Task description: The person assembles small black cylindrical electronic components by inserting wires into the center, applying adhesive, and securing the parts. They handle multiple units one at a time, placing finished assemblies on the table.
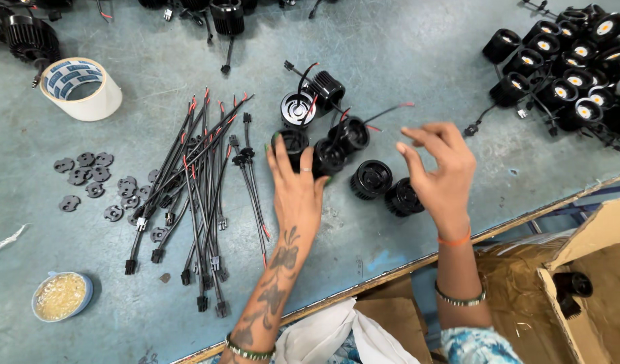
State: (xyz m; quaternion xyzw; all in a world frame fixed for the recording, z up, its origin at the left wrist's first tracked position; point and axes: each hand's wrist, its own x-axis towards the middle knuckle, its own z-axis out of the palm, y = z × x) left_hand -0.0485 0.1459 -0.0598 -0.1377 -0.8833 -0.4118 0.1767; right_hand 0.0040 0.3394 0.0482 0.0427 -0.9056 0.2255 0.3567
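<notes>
Several black ribbed lamp housings point(350, 135) lie in a cluster at the middle of the blue-grey table point(404, 47), some with red and black wires. My left hand point(296, 189) rests among them, its fingers touching the housing point(295, 141) at the cluster's left side. My right hand point(439, 168) hovers just right of the cluster, fingers spread and curled, holding nothing. Two more housings point(372, 179) lie below it, one point(403, 197) close to the right palm.
A bundle of black and red cable leads point(199, 182) lies left of my hands. Small grey discs point(94, 178), a tape roll point(82, 87) and a bowl of small parts point(60, 296) sit further left. Finished lamps point(572, 67) are piled top right. A cardboard box point(586, 283) stands beyond the table edge.
</notes>
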